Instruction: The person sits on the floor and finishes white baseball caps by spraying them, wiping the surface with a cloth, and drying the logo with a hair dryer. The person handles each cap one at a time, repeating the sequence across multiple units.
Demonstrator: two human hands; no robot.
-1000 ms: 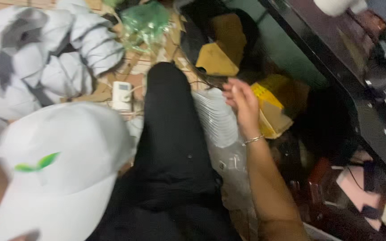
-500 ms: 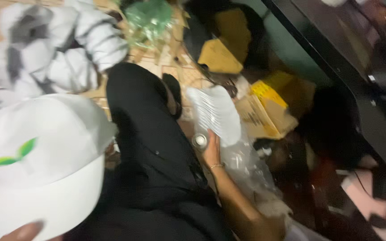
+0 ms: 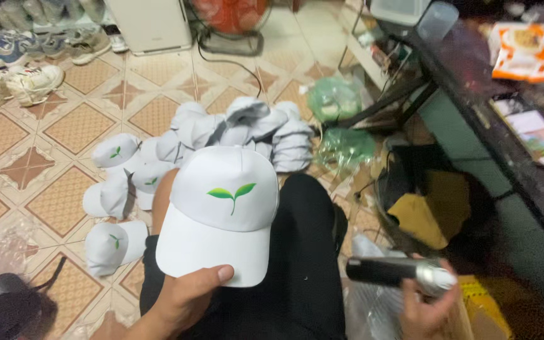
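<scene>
White cap point(image 3: 221, 214) with a green leaf mark on its front rests on our lap, and our left hand point(image 3: 187, 299) pinches the edge of its brim, thumb on top and the other fingers hidden under it. Our right hand point(image 3: 424, 308) is closed around a dark cylinder with a silver end point(image 3: 401, 272), which lies almost level and points toward the cap; we cannot tell what kind of tool it is. Beyond the left hand, on the tiled floor point(image 3: 45, 132), a pile of white caps point(image 3: 247, 129) waits, and some loose caps point(image 3: 118, 195) lie just beside our knee. Near the right hand we see crumpled clear plastic point(image 3: 373, 308), and further out a dark bag with yellow pieces point(image 3: 426, 208) and a dark table edge point(image 3: 492, 119). We judge that the grip on the brim is light, with only a thumb showing, so the cap could slide off the leg or turn if the hand relaxes. The cylinder is close to the white cloth, and a careless touch could perhaps mark or crease it. The plastic under the right hand could also catch on the tool.
</scene>
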